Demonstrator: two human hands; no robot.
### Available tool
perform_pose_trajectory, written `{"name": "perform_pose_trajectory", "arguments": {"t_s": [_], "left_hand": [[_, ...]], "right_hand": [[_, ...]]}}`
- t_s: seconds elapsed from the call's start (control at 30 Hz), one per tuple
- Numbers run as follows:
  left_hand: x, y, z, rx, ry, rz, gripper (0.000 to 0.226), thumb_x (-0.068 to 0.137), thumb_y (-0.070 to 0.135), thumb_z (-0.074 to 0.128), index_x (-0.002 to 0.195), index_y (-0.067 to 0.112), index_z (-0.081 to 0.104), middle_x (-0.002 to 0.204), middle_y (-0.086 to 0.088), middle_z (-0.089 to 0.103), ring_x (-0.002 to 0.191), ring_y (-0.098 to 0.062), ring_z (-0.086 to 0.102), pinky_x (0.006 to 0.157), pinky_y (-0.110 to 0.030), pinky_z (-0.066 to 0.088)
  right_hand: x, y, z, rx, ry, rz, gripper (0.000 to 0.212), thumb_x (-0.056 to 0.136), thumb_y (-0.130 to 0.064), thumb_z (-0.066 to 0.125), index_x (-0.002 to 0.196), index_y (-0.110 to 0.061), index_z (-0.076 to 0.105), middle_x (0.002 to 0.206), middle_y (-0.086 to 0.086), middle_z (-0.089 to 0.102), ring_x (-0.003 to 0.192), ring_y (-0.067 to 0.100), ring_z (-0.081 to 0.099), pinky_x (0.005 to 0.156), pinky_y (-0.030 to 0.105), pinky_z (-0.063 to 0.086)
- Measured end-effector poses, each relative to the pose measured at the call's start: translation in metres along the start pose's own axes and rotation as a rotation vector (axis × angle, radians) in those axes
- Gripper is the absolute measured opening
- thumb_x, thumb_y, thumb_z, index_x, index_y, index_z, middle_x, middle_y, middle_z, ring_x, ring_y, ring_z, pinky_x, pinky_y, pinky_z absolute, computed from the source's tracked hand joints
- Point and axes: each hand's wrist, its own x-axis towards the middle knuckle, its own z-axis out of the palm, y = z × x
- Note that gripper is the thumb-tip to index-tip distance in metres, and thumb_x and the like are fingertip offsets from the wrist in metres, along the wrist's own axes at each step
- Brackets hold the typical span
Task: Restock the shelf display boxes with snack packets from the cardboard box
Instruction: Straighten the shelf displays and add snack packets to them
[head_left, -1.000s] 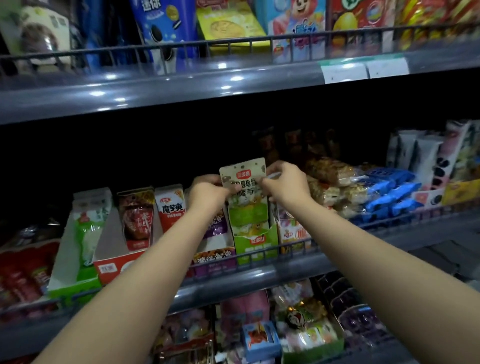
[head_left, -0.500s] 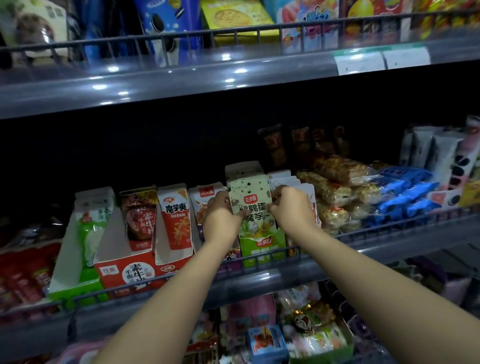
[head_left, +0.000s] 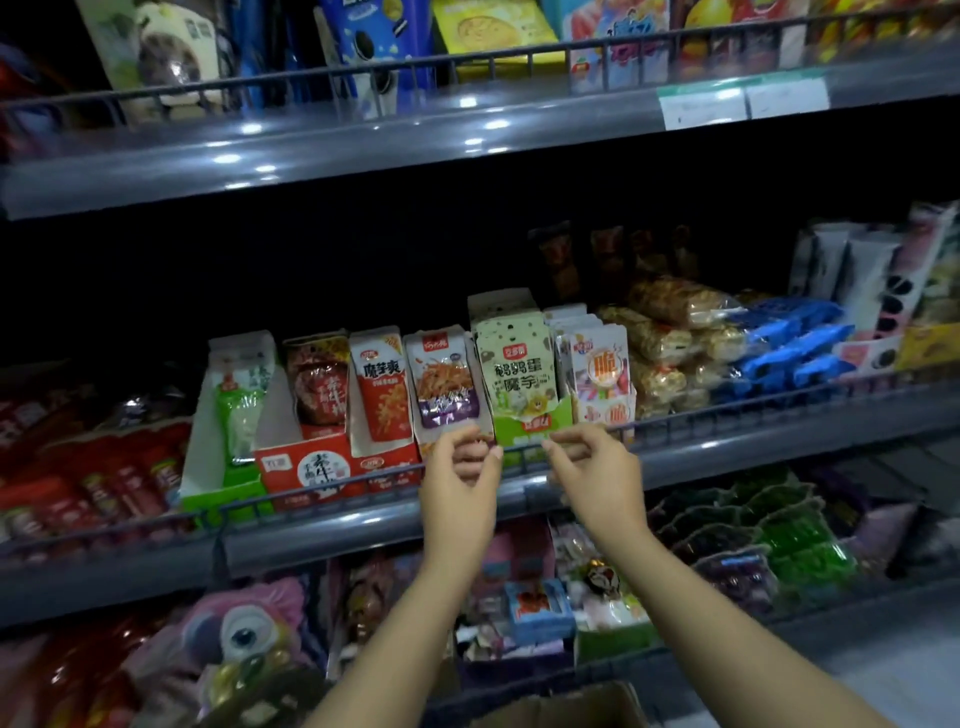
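Both our left hand (head_left: 460, 462) and right hand (head_left: 592, 462) hang loose and empty just below the green box (head_left: 524, 428), its packets (head_left: 514, 364) seated, so next we likely reach to the cardboard box (head_left: 566, 706).

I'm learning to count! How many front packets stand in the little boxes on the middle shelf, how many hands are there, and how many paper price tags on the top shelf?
Front snack packets in cardboard display boxes: 6
Bare hands: 2, left hand and right hand
White paper price tags: 2
Total: 10
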Motion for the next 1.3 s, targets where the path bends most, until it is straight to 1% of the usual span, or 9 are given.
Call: {"name": "perform_pose_trajectory", "arguments": {"t_s": [0.43,0.73,0.83,0.9,1.0,1.07,1.13,1.2,1.3], "left_hand": [[-0.130,-0.174,-0.031,0.118,-0.090,-0.521,0.003,0.089,0.013,0.062,0.091,0.014,0.065,0.088,0.004,0.065,0.087,-0.014,0.062,0.069,-0.013,0.045],[-0.188,-0.273,-0.051,0.316,-0.191,-0.780,0.015,0.088,-0.002,0.056,0.079,0.009,0.062,0.073,0.003,0.057,0.071,-0.013,0.055,0.059,-0.009,0.043],[-0.206,-0.305,-0.054,0.395,-0.242,-0.879,0.007,0.088,0.013,0.062,0.086,0.009,0.066,0.091,-0.008,0.068,0.090,-0.025,0.063,0.076,-0.024,0.050],[-0.217,-0.322,-0.059,0.483,-0.272,-0.919,0.018,0.089,0.020,0.063,0.099,0.007,0.068,0.103,-0.010,0.069,0.097,-0.027,0.063,0.070,-0.022,0.043],[-0.231,-0.342,-0.063,0.528,-0.313,-0.961,0.023,0.088,0.019,0.063,0.104,0.004,0.068,0.105,-0.013,0.069,0.096,-0.030,0.064,0.072,-0.026,0.046],[-0.239,-0.353,-0.065,0.555,-0.382,-0.989,0.022,0.087,0.020,0.064,0.103,0.006,0.069,0.105,-0.010,0.069,0.099,-0.027,0.063,0.078,-0.026,0.047],[-0.246,-0.361,-0.064,0.519,-0.395,-1.053,0.008,0.090,0.010,0.058,0.088,0.010,0.066,0.091,-0.006,0.067,0.094,-0.023,0.060,0.071,-0.020,0.044],[-0.250,-0.367,-0.057,0.439,-0.389,-1.114,0.026,0.092,-0.001,0.051,0.074,0.018,0.054,0.075,0.003,0.056,0.079,-0.019,0.055,0.058,-0.008,0.039],[-0.256,-0.372,-0.044,0.377,-0.369,-1.142,0.015,0.091,0.000,0.055,0.103,0.004,0.063,0.096,-0.003,0.064,0.087,-0.017,0.061,0.065,-0.008,0.045]], "right_hand": [[-0.157,0.142,0.067,-0.056,-0.333,0.356,0.005,0.083,-0.024,0.068,0.086,-0.024,0.065,0.069,-0.006,0.064,0.072,0.014,0.063,0.070,0.028,0.049],[-0.227,0.236,0.108,-0.186,-0.590,0.671,0.020,0.085,-0.011,0.062,0.070,-0.024,0.063,0.068,-0.011,0.061,0.072,0.013,0.058,0.069,0.022,0.042],[-0.246,0.262,0.115,-0.200,-0.641,0.759,0.022,0.085,-0.012,0.062,0.067,-0.024,0.064,0.071,-0.005,0.062,0.074,0.019,0.059,0.070,0.024,0.046],[-0.256,0.277,0.119,-0.225,-0.697,0.785,0.025,0.087,-0.015,0.062,0.064,-0.024,0.062,0.068,-0.007,0.059,0.074,0.017,0.057,0.070,0.023,0.042],[-0.267,0.293,0.123,-0.264,-0.800,0.843,0.016,0.087,-0.020,0.064,0.091,-0.008,0.073,0.098,0.002,0.069,0.095,0.019,0.062,0.085,0.025,0.045],[-0.276,0.302,0.123,-0.296,-0.807,0.906,0.032,0.085,-0.026,0.068,0.112,-0.008,0.067,0.119,0.004,0.064,0.108,0.020,0.059,0.090,0.025,0.045],[-0.285,0.309,0.123,-0.309,-0.774,0.961,0.041,0.085,-0.024,0.069,0.121,-0.008,0.060,0.125,0.006,0.060,0.106,0.019,0.059,0.075,0.017,0.045],[-0.290,0.316,0.123,-0.300,-0.741,1.014,0.044,0.086,-0.015,0.067,0.127,-0.006,0.055,0.127,0.009,0.058,0.101,0.016,0.057,0.068,0.011,0.041],[-0.294,0.323,0.124,-0.300,-0.700,1.073,0.049,0.087,-0.005,0.062,0.133,-0.003,0.047,0.127,0.014,0.058,0.113,0.022,0.055,0.082,0.015,0.036]]}}
